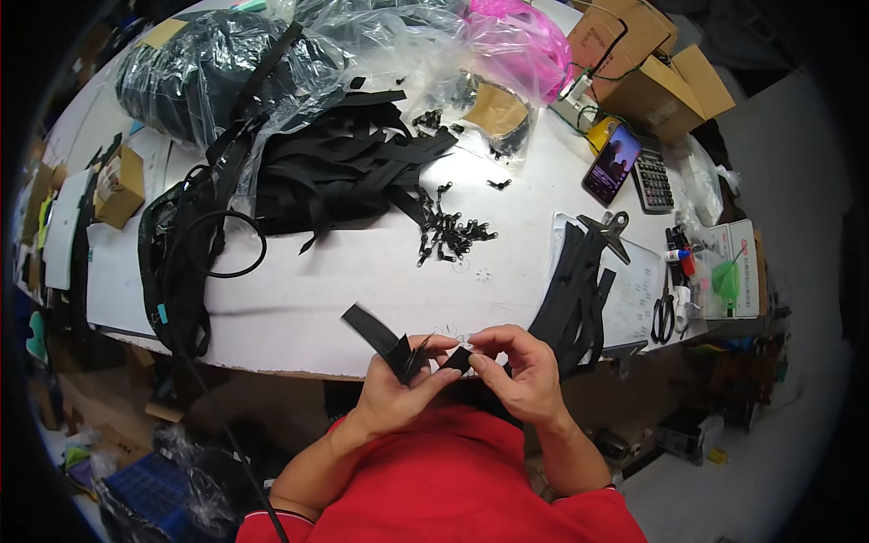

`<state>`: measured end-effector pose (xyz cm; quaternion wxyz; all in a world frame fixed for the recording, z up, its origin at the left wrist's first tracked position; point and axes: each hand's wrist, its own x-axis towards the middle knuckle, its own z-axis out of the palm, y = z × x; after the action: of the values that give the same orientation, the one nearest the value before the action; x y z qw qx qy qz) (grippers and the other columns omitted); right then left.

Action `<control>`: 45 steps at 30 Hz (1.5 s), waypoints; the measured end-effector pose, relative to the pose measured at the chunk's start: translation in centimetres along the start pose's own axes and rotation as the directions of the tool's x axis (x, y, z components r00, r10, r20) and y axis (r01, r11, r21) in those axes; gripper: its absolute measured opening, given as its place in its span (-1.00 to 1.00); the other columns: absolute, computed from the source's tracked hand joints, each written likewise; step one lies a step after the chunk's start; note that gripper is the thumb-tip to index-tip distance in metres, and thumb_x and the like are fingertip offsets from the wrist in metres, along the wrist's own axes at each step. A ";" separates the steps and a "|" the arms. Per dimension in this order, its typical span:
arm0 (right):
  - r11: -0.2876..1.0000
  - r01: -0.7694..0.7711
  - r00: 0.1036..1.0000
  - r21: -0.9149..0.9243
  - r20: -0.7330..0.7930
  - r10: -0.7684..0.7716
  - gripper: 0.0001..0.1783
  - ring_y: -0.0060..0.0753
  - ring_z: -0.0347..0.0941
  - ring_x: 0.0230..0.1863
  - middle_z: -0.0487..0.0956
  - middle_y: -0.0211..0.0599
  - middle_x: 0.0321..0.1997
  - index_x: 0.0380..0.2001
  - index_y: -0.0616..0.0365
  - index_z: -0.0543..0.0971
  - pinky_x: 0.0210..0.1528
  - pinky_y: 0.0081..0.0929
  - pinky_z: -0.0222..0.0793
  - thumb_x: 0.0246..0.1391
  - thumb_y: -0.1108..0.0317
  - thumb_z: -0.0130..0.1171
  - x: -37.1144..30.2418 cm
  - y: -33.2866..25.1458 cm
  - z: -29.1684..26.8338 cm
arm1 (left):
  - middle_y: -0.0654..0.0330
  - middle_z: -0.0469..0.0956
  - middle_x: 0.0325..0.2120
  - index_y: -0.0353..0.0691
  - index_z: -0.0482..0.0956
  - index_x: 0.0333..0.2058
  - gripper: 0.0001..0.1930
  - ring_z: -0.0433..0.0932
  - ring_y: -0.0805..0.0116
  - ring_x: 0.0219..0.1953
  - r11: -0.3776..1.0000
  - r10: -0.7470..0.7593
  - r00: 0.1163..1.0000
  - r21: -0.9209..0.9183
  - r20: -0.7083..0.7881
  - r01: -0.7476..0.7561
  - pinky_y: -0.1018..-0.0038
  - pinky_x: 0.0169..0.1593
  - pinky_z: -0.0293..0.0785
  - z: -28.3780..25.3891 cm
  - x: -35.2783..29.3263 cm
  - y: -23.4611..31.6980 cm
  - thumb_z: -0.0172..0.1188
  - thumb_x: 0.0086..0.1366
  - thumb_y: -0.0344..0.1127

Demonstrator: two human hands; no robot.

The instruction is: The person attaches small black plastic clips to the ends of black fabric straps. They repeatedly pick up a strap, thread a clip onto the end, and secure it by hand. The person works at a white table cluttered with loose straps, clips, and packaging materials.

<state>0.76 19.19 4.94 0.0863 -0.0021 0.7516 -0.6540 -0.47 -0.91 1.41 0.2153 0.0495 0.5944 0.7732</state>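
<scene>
Just off the table's near edge, my left hand (396, 392) is closed round a black zipper strip (369, 329), whose one end sticks up past the fingers to the left. The strip's other end reaches between both hands, where my right hand (525, 373) pinches it between thumb and fingertips. Whether a slider is on that end is too small to tell. Beyond the hands lies a loose pile of small black zipper sliders (451, 234). Right of my right hand, a bundle of black strips (570, 294) rests under a metal bulldog clip (614, 237).
A large heap of black strips (326, 176) lies at the far left, by plastic-wrapped black rolls (204, 77). A black bag-like item (172, 262) stands at the left. Phone (613, 164), calculator (653, 181), scissors (663, 317) and an open cardboard box (665, 95) are at the right.
</scene>
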 end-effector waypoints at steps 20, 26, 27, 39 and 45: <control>0.860 0.262 0.779 0.438 -0.622 0.079 -0.84 -0.51 0.51 -0.28 0.49 -0.35 -0.24 -0.10 0.15 0.44 -0.28 -0.49 0.48 0.30 0.57 -0.02 -3.4 0.3 -5.3 | 0.25 0.58 -0.42 -0.35 0.63 -0.30 -0.86 0.52 0.55 -0.37 0.988 0.113 0.982 0.121 -0.151 -0.095 0.60 -0.28 0.43 -7.7 -1.7 2.1 0.26 0.15 -0.65; 0.951 0.086 0.977 -0.299 0.212 -0.021 -0.68 -0.49 0.57 -0.28 0.61 -0.24 -0.23 -0.01 0.26 0.50 -0.20 -0.56 0.50 0.16 0.52 0.20 -4.3 0.8 -1.4 | 0.32 0.49 -0.35 -0.31 0.61 -0.16 -0.81 0.41 0.65 -0.38 0.980 0.108 0.981 -0.151 -0.161 -0.133 0.68 -0.28 0.32 -4.9 -0.9 1.3 0.18 0.25 -0.62; 0.965 0.038 0.988 -0.261 0.156 0.003 -0.66 -0.50 0.58 -0.27 0.62 -0.23 -0.20 0.00 0.26 0.51 -0.19 -0.57 0.50 0.14 0.50 0.24 -3.8 0.7 -0.4 | 0.33 0.50 -0.32 -0.29 0.60 -0.09 -0.75 0.40 0.67 -0.37 0.991 0.116 0.989 -0.063 -0.092 -0.122 0.70 -0.27 0.33 -3.9 -0.6 1.5 0.21 0.26 -0.59; 0.980 0.078 0.992 -0.181 0.115 -0.058 -0.80 -0.59 0.57 -0.30 0.66 -0.27 -0.22 -0.14 0.26 0.60 -0.30 -0.61 0.50 0.14 0.49 0.25 0.5 -1.0 1.8 | 0.17 0.63 -0.38 -0.32 0.64 -0.14 -0.72 0.60 0.47 -0.33 0.957 0.215 0.976 0.194 0.019 -0.215 0.56 -0.26 0.49 -2.2 -0.8 -0.1 0.37 0.14 -0.57; 0.886 -0.241 0.969 0.397 0.044 0.244 -0.83 -0.62 0.54 -0.32 0.63 -0.25 -0.31 -0.21 0.26 0.61 -0.25 -0.62 0.47 0.09 0.54 0.25 0.1 1.0 3.2 | 0.13 0.64 -0.39 -0.33 0.65 -0.26 -0.83 0.63 0.37 -0.38 0.874 0.404 0.915 0.297 -0.009 -0.383 0.49 -0.30 0.52 -1.7 -0.5 -0.5 0.30 0.13 -0.59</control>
<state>1.24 16.14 3.54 0.1630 0.1117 0.5970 -0.7775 -0.44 -2.54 0.57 0.0227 0.1729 0.6857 0.7067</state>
